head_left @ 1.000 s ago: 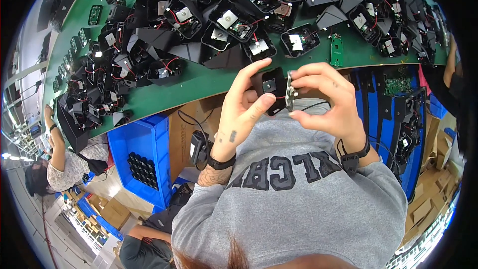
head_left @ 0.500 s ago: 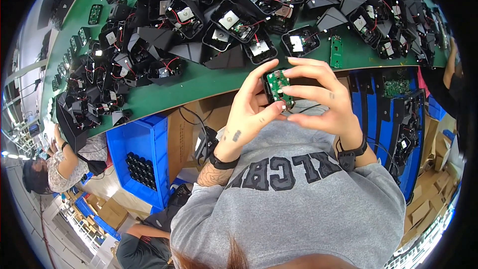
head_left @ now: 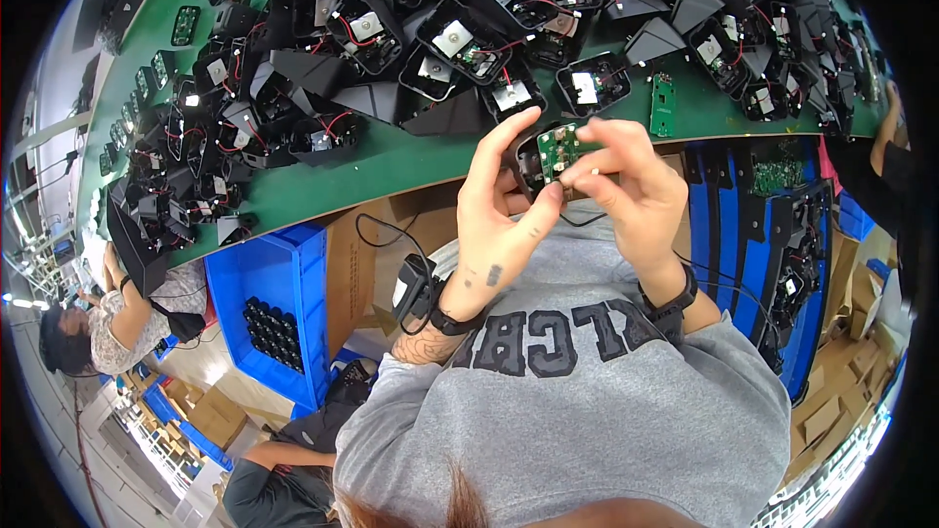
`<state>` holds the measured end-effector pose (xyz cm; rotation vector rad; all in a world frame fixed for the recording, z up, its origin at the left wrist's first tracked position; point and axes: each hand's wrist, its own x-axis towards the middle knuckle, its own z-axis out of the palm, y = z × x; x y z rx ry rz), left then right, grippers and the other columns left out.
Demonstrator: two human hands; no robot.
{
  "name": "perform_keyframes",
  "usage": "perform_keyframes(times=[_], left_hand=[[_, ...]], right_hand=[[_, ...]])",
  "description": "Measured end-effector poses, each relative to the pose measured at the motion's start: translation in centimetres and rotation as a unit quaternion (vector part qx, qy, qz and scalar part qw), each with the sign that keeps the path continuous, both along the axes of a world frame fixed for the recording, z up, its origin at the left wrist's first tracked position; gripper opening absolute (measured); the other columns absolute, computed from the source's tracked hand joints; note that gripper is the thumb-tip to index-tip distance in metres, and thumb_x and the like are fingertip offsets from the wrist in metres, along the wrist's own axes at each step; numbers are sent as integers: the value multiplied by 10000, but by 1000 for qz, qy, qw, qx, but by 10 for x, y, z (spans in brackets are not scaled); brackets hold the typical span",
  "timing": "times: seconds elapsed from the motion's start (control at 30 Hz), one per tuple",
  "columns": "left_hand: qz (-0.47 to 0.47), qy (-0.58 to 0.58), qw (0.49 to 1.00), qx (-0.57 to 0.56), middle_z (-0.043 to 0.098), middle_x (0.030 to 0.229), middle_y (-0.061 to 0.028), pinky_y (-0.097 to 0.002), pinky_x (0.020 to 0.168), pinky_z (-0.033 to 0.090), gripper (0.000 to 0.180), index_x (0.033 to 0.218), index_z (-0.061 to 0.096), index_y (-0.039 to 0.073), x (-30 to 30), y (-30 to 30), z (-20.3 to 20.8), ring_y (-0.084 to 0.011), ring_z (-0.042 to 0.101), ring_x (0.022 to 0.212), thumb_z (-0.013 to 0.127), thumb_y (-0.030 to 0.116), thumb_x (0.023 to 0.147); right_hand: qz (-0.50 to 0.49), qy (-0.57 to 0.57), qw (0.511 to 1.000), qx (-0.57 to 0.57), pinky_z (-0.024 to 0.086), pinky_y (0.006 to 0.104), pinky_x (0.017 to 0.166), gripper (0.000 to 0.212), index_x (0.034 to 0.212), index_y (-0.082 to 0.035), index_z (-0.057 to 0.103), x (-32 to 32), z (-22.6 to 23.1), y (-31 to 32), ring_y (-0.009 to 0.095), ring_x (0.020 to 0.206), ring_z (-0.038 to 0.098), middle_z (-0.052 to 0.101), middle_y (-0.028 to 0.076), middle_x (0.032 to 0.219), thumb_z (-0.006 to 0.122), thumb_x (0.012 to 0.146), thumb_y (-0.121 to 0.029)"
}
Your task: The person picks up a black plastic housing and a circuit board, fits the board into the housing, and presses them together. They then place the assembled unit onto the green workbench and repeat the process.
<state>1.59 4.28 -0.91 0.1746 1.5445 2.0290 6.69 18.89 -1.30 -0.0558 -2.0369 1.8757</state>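
Observation:
In front of my chest, just off the table's near edge, my left hand grips a small black plastic housing from its left side, thumb at the lower edge. A green circuit board shows at the housing's right side, tilted away from it. My right hand is closed at the board's right edge, thumb and fingertips drawn together. A tiny white spot shows at those fingertips; what they pinch is too small to make out. Below the housing a dark cable runs against the sweatshirt.
Many black housings with red wires and metal plates crowd the green table. A loose green board lies near its front edge. Blue bins stand below at left and right. Other people are at the sides.
The board has tilted away from the housing, opening a gap between them. My right hand's spread fingers have drawn together at the board's edge.

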Motion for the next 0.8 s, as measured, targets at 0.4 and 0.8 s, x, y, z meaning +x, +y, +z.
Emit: perform_keyframes(times=[0.4, 0.8], left_hand=[[60, 135, 988, -33, 531, 1196, -113, -292, 936, 461, 575, 1334, 404, -23, 3, 8, -11, -158, 559, 1076, 611, -84, 801], [142, 469, 858, -152, 512, 1165, -175, -316, 870, 492, 558, 1241, 498, -18, 3, 10, -12, -235, 576, 1006, 703, -67, 724]], right_hand=[[-58, 4, 998, -35, 421, 382, 944, 141, 886, 12, 691, 0, -14, 1, 257, 1171, 505, 711, 107, 855, 697, 759, 76], [13, -181, 929, -324, 362, 344, 1008, 78, 856, -3, 678, 12, 16, -4, 203, 1172, 481, 487, 78, 1240, 707, 819, -66]])
